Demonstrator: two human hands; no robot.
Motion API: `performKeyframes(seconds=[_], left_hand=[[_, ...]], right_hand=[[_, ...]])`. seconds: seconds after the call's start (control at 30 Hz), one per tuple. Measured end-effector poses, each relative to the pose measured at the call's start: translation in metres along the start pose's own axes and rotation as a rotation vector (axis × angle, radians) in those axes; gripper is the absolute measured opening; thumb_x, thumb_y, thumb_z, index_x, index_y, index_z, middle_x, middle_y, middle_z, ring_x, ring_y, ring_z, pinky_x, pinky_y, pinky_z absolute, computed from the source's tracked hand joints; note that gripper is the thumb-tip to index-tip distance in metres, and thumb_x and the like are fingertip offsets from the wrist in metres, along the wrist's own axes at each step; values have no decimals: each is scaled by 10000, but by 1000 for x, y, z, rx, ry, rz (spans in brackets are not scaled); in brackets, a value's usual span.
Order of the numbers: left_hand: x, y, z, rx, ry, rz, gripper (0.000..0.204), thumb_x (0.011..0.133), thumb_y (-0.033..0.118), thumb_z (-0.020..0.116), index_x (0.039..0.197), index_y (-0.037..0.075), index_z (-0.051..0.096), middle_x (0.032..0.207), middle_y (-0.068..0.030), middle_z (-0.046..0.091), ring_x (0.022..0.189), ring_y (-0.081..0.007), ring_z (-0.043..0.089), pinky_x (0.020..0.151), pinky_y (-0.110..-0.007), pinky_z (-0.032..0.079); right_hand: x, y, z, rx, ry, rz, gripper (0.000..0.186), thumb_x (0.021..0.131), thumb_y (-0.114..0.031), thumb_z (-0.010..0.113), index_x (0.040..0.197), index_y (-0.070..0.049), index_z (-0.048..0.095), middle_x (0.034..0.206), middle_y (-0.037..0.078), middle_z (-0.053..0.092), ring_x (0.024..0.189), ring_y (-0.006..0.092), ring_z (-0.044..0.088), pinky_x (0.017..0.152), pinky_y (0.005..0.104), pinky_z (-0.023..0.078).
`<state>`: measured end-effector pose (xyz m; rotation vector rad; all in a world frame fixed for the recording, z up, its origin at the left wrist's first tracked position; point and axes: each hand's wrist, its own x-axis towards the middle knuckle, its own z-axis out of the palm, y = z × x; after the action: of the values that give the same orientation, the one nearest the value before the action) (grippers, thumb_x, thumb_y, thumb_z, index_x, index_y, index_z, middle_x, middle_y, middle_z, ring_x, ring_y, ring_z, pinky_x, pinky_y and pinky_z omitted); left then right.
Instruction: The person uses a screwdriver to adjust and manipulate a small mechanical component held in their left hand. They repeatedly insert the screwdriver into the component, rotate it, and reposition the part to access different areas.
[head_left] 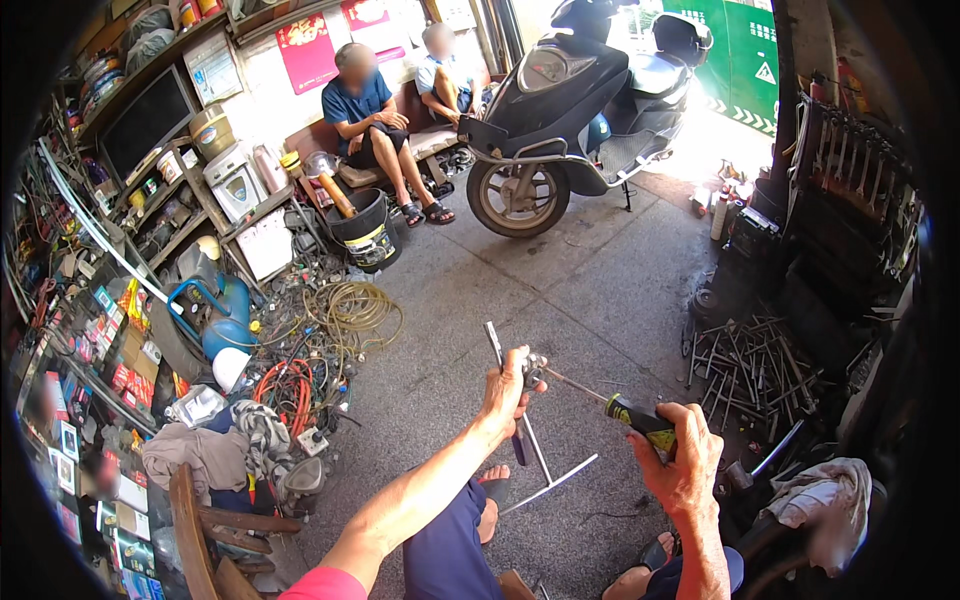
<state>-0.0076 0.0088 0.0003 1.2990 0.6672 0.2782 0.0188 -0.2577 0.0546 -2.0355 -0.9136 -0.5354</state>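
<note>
My left hand [507, 392] is closed around a small shiny metal part [537, 364], whose exact kind I cannot make out. A long T-handle wrench [540, 460] passes through or behind that hand, with its crossbar low over the floor. Below the fingers shows a dark purple handle [519, 447], its upper end hidden. My right hand [683, 455] grips a screwdriver [622, 408] by its black and yellow-green handle. The screwdriver's thin shaft points left, and its tip reaches the metal part or stops just beside it.
Ahead stands a black scooter [560, 110]. Two people sit on a bench [430, 145] behind a black bucket [366, 235]. Coiled hose [350, 310] and cables litter the left floor. Many metal tools [755, 370] lie at right; wrenches [865, 165] hang above. A wooden stool [190, 530] stands at lower left.
</note>
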Motion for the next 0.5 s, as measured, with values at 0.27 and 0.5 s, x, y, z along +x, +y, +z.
performKeyframes(seconds=[0.27,0.5], left_hand=[[4,-2,-1,7,29,-16,559,902,576,495,1033,70,692,666,-43,636,414,-32,341,347,-195,234],[3,-2,-1,-5,12,-1,562,900,577,495,1038,69,691,669,-48,642,403,-31,347,337,-195,230]], right_hand=[[-3,-1,3,-51,-31,25,452,720,-155,823,1072,-32,566,826,109,571,567,257,589,489,330,459],[-2,0,3,-3,-24,47,447,737,-167,814,1081,-21,568,835,114,587,556,240,600,483,327,471]])
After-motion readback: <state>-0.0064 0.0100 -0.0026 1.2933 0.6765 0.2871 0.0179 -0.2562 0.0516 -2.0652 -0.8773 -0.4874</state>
